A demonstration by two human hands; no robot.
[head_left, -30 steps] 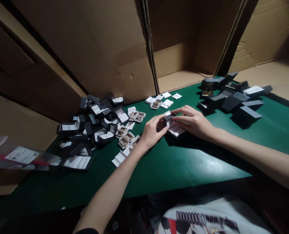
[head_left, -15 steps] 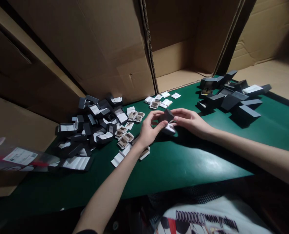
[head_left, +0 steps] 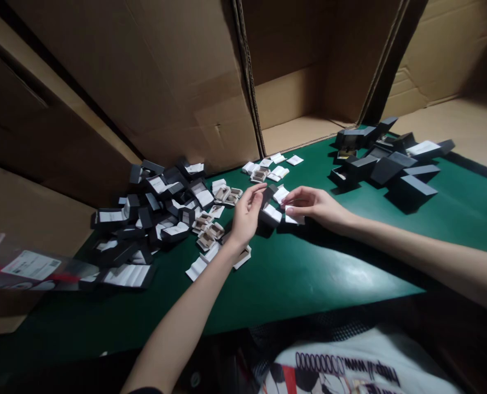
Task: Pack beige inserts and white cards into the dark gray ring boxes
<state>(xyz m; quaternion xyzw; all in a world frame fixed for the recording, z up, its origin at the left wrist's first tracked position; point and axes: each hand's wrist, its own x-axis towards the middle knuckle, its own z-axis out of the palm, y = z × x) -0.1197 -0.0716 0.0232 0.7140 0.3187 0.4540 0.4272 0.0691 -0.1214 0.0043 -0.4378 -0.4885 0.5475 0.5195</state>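
A small black box (head_left: 270, 214) with its lid raised and a white lining lies in front of me, between my hands. My left hand (head_left: 246, 215) is just left of it, fingers stretched out and thumb raised beside the lid; whether it touches the box is hard to tell. Between thumb and fingers, my right hand (head_left: 315, 207) pinches a white folded card insert (head_left: 294, 216) to the right of the box. Another white insert (head_left: 281, 193) lies close to the right fingertips, behind the box.
Many open black boxes (head_left: 145, 216) are heaped at left, with white and brown inserts (head_left: 210, 235) beside them. More white pieces (head_left: 278, 173) lie further back. A second group of black boxes (head_left: 391, 164) stands at right. Cardboard walls (head_left: 178, 82) border the green table (head_left: 309, 284).
The black box was in my left hand and tilted; now it is open-lidded, lower and further left. My left fingers have loosened from it. White inserts now show at my right fingers.
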